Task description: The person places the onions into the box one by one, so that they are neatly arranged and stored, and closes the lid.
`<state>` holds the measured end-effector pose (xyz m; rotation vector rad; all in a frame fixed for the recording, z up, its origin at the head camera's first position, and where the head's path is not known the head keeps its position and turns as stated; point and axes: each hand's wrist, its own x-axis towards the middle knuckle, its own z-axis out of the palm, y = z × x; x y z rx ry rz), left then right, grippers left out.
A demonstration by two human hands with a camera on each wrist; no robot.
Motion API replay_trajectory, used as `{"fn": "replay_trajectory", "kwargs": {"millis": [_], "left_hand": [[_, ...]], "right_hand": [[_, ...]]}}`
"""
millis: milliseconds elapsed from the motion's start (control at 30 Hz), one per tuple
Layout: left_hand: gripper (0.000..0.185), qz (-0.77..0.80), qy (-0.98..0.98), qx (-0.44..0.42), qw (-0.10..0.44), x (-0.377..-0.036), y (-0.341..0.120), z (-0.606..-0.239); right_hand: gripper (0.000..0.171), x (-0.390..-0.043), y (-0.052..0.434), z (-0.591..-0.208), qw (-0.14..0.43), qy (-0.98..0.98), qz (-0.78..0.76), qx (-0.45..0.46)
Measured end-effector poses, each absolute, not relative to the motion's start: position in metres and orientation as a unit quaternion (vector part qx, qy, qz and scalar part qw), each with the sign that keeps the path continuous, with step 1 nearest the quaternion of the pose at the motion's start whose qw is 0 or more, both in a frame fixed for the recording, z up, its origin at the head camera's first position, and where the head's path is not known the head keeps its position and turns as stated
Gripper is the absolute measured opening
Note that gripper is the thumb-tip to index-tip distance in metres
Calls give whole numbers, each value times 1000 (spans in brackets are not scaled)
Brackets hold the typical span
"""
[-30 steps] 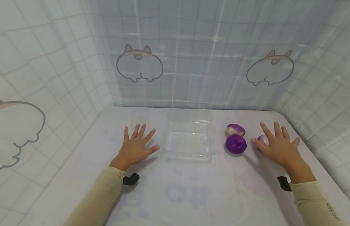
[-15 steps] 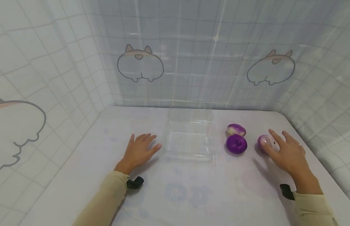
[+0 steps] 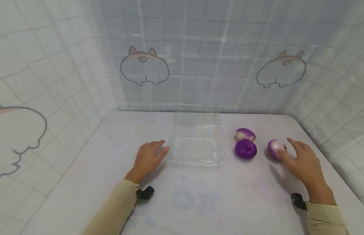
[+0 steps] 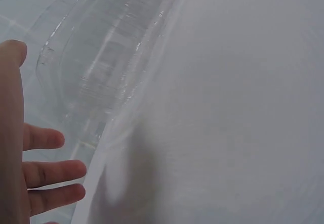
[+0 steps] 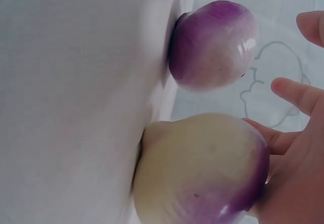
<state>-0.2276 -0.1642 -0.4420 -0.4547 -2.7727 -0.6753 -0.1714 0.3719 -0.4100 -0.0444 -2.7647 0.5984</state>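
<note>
A person's right hand (image 3: 303, 160) closes loosely around the nearest of 3 purple-and-white onions, its fingers half-curled and touching the pale onion (image 3: 275, 148) at its right side without yet gripping it; the right wrist view shows that onion (image 5: 202, 171) resting against the palm on the tabletop. The left hand (image 3: 148, 156) lies relaxed and holding nothing, fingertips just short of the near left corner of a clear plastic clamshell box (image 3: 198, 143), which sits between the 2 hands.

The onion looks firm, round and smooth-skinned, so it will likely roll or slip under a light touch; a wrap across its widest part should hold it best. The box (image 4: 101, 67) appears thin and light, apt to slide or flex if pushed.

Left of the right hand sits a dark purple onion (image 3: 245, 149), with a third onion (image 3: 245, 133) touching or nearly touching it just beyond. Open table (image 3: 199, 202) lies in front of both hands; the table's right edge runs close beside the right hand, and curtain walls (image 3: 199, 65) close off the far side.
</note>
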Motion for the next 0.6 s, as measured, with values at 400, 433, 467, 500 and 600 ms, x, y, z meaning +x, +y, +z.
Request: {"fn": "replay_trajectory", "kwargs": {"millis": [400, 433, 467, 500, 600], "left_hand": [[57, -327, -934, -114, 92, -224, -157, -446], [56, -337, -931, -111, 90, -223, -157, -446], [56, -346, -928, -108, 88, -223, -156, -445], [56, -354, -925, -107, 85, -222, -156, -445], [56, -375, -918, -106, 77, -221, -154, -445]], "right_hand": [[63, -165, 384, -415, 154, -961, 223, -48], [64, -164, 386, -415, 149, -962, 224, -48], [64, -163, 388, -416, 144, -962, 227, -49], [65, -163, 389, -416, 140, -962, 229, -50], [66, -161, 393, -416, 121, -963, 234, -54]]}}
